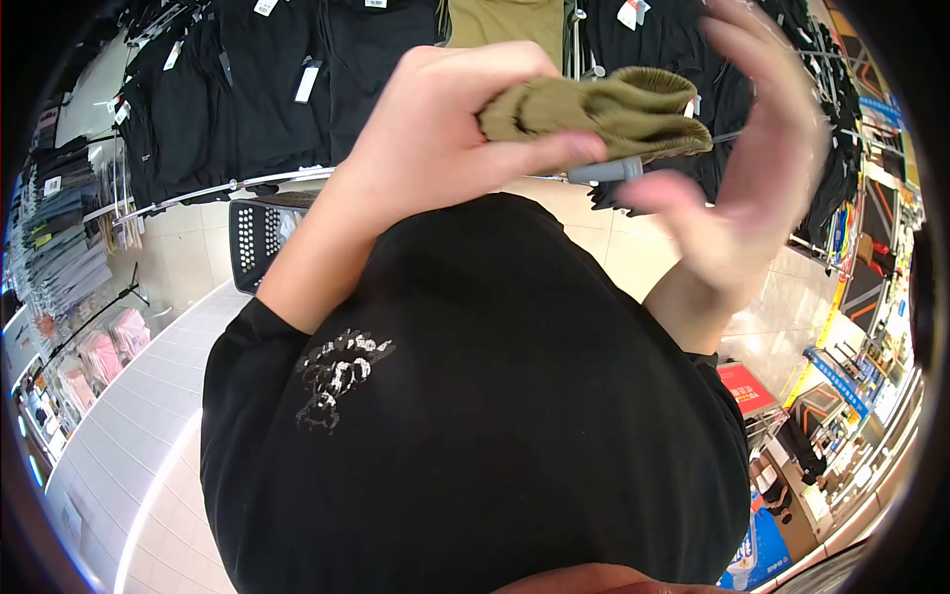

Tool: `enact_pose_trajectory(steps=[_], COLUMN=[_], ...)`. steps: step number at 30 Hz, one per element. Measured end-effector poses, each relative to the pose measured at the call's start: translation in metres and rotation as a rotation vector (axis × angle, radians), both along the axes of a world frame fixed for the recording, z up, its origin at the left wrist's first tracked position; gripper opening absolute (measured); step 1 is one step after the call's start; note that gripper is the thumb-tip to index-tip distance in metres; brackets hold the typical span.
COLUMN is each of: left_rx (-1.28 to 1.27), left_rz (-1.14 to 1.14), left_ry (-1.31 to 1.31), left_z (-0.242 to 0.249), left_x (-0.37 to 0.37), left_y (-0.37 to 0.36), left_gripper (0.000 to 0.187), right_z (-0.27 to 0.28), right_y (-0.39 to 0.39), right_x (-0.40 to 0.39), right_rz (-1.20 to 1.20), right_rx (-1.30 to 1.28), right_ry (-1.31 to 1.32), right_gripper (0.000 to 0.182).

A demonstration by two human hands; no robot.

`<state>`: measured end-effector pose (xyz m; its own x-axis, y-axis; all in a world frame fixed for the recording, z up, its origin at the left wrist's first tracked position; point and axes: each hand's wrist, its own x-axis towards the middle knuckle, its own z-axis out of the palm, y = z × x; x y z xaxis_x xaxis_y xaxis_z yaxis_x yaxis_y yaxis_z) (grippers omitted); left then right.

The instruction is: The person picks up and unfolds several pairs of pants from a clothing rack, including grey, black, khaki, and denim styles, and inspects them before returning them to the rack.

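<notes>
Bunched in my left hand (pixel 435 139) is an olive-green garment (pixel 604 109) with a ribbed, gathered edge, folded over on itself. My thumb presses along its lower side and the fingers go behind it, partly hidden. A short grey plastic piece (pixel 606 171) sticks out just under the garment by the thumb; what it belongs to is hidden. To the right, my right hand (pixel 752 188) is raised and blurred by motion. Its fingers and thumb are apart with nothing between them, close to the garment's ribbed end.
Black garments (pixel 247 109) with white tags hang on a rail in front, and more black ones hang at right. An olive-green garment (pixel 505 22) hangs among them. A black basket (pixel 259 243) stands below the rail. Left is a white ribbed surface (pixel 139 396); shelves line the right.
</notes>
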<state>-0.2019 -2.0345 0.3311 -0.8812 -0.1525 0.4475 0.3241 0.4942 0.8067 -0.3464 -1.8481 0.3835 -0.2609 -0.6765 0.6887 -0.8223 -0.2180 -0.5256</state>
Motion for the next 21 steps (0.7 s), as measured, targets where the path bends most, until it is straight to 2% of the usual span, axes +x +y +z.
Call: enact_pose_trajectory(steps=[1,2,3,4,5,7,9,10,12,13,16,19,21], left_rx=[-0.021,-0.063,0.108,0.279,0.367,0.548,0.15,0.057,0.056,0.078,-0.168,-0.068,0.214], left_rz=[-0.062,-0.083,-0.058,-0.03,-0.107,-0.257,0.008,-0.028,-0.138,-0.198,-0.28,-0.224,-0.077], left_ry=[-0.008,0.015,0.009,0.002,0.002,-0.009,-0.035,-0.2,-0.366,-0.447,-0.721,-0.922,-0.742], left_z=[0.002,0.003,-0.001,-0.007,-0.008,-0.01,-0.031,-0.04,-0.071,-0.088,-0.124,-0.141,-0.19], left_x=[-0.001,-0.003,-0.005,-0.006,-0.006,-0.005,-0.006,-0.003,-0.003,-0.005,-0.013,-0.012,-0.006], left_y=[0.001,0.001,0.006,0.012,0.006,-0.006,-0.007,-0.014,-0.018,-0.018,-0.022,-0.025,-0.028], left_gripper=[0.026,0.036,0.041,0.046,0.049,0.058,0.069,0.072,0.052,0.045,0.03,0.025,0.019], right_z=[0.001,0.001,0.002,-0.005,-0.009,-0.018,-0.046,-0.053,-0.055,-0.053,-0.046,-0.031,-0.023], right_y=[0.0,0.0,0.001,0.003,0.006,0.008,0.032,0.043,0.052,0.057,0.07,0.099,0.117], right_x=[0.005,0.01,0.016,0.014,0.013,0.019,0.006,-0.004,-0.014,-0.018,-0.028,-0.048,-0.054], right_rz=[-0.01,-0.018,-0.02,-0.013,-0.003,-0.006,-0.066,-0.072,-0.086,-0.097,-0.112,-0.139,-0.148], right_rx=[0.184,0.376,0.563,0.593,0.618,0.358,0.058,-0.095,-0.326,-0.352,-0.398,-0.427,-0.427], right_ry=[0.018,0.055,0.108,-0.045,-0.195,-0.509,-0.703,-0.722,-0.725,-0.705,-0.636,-0.561,-0.526], right_gripper=[0.058,0.057,0.056,0.051,0.046,0.041,0.043,0.042,0.041,0.041,0.041,0.041,0.041])
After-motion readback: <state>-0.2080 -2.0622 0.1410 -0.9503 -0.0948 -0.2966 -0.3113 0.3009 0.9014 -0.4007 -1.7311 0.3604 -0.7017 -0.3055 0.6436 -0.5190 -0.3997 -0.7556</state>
